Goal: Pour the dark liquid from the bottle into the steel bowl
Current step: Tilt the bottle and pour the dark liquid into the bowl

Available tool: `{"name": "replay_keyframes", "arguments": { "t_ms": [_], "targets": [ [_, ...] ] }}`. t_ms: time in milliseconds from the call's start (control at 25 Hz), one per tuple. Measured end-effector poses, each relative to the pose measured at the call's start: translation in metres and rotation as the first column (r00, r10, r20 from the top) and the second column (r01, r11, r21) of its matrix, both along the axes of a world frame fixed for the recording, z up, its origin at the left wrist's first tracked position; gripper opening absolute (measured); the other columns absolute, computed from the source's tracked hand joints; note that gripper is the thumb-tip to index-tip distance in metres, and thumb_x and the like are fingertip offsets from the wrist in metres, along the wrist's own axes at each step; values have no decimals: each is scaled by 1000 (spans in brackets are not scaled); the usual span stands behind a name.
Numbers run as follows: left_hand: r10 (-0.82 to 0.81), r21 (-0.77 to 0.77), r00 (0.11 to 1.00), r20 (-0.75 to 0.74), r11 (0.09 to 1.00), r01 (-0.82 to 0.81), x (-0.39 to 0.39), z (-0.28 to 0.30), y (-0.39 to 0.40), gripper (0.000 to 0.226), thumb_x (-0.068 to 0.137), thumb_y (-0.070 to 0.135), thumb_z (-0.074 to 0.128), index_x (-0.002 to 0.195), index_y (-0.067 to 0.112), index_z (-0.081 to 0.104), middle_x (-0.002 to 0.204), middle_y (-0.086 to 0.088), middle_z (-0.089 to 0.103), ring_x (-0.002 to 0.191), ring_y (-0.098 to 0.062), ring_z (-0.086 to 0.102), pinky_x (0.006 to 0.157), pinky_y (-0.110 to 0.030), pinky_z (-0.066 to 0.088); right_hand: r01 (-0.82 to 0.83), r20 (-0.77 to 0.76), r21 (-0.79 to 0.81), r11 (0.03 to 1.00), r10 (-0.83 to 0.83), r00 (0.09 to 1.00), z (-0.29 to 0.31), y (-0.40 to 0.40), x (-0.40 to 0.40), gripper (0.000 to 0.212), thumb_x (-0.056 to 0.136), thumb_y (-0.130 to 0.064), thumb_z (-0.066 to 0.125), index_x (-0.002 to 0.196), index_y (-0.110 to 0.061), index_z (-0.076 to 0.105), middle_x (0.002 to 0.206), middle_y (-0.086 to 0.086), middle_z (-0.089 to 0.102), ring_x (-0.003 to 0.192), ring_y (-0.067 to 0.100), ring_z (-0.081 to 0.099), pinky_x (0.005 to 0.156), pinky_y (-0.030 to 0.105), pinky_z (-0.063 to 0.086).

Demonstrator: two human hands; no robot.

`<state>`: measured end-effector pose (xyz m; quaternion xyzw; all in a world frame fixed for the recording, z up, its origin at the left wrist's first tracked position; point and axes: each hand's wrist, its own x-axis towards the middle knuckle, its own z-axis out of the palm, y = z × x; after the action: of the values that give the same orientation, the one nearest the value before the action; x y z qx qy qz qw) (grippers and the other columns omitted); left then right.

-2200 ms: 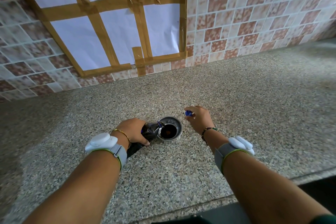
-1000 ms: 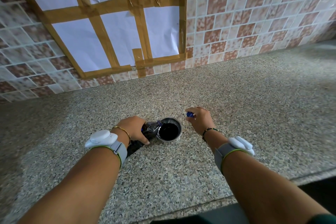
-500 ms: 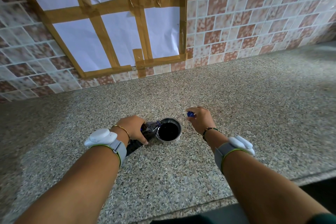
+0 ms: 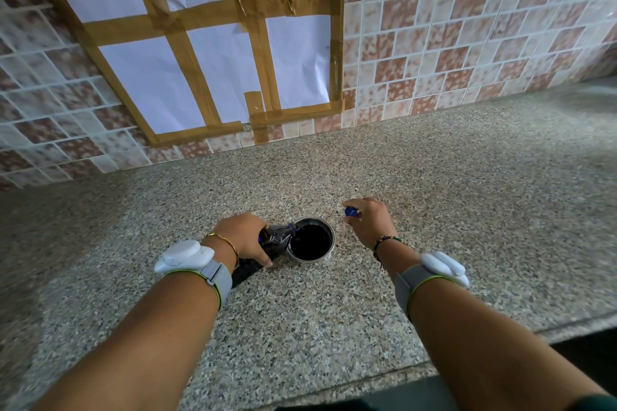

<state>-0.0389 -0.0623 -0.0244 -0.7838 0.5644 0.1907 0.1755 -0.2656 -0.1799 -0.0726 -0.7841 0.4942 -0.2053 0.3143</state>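
A small steel bowl stands on the speckled granite counter, and dark liquid fills most of it. My left hand grips a clear plastic bottle holding dark liquid. The bottle is tipped to the right with its mouth over the bowl's left rim. My right hand hovers just right of the bowl and pinches a small blue bottle cap between its fingertips. Both wrists wear grey bands with white trackers.
A tiled wall rises behind the counter, with white paper sheets taped on by brown tape. The counter's front edge runs below my forearms, with a dark drop beyond it.
The dark liquid in the bowl has risen from a small pool at the bottom to most of the bowl. The bottle stays tipped over the rim; both hands have barely moved.
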Motion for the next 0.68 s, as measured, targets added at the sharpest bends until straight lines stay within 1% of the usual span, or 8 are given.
{"name": "replay_keyframes", "arguments": {
  "t_ms": [200, 360, 440, 680],
  "targets": [
    [7, -9, 1000, 21, 1000, -7, -4, -2, 2, 66, 59, 60, 79, 111, 21, 63, 107, -3, 69, 99, -27, 66, 81, -36, 55, -4, -1, 5, 1000, 4, 1000, -1, 1, -1, 31, 80, -8, 71, 111, -13, 68, 106, 17, 64, 94, 34, 61, 85, 35, 47],
    [2, 5, 1000, 24, 1000, -2, -4, -3, 1, 66, 59, 61, 78, 111, 22, 65, 107, -3, 70, 97, -27, 67, 82, -38, 57, -4, -1, 13, 1000, 4, 1000, -2, 2, -2, 31, 79, -7, 71, 110, -13, 69, 104, 18, 64, 93, 35, 61, 84, 37, 48],
    [-3, 13, 1000, 28, 1000, 3, -4, -2, 1, 65, 59, 60, 78, 111, 22, 65, 107, -3, 70, 97, -26, 67, 81, -37, 56, 1, 6, 16, 1000, -1, 1000, -2, 2, -2, 31, 79, -8, 71, 109, -13, 69, 103, 18, 64, 92, 35, 61, 84, 37, 49],
    [-21, 15, 999, 44, 1000, 20, -5, -3, 0, 66, 59, 61, 77, 111, 23, 64, 107, -2, 69, 97, -25, 66, 78, -35, 55, -2, 1, 13, 1000, 2, 1000, -2, 3, -2, 31, 80, -8, 71, 110, -13, 69, 103, 16, 64, 92, 33, 62, 85, 34, 48]
  ]
}}
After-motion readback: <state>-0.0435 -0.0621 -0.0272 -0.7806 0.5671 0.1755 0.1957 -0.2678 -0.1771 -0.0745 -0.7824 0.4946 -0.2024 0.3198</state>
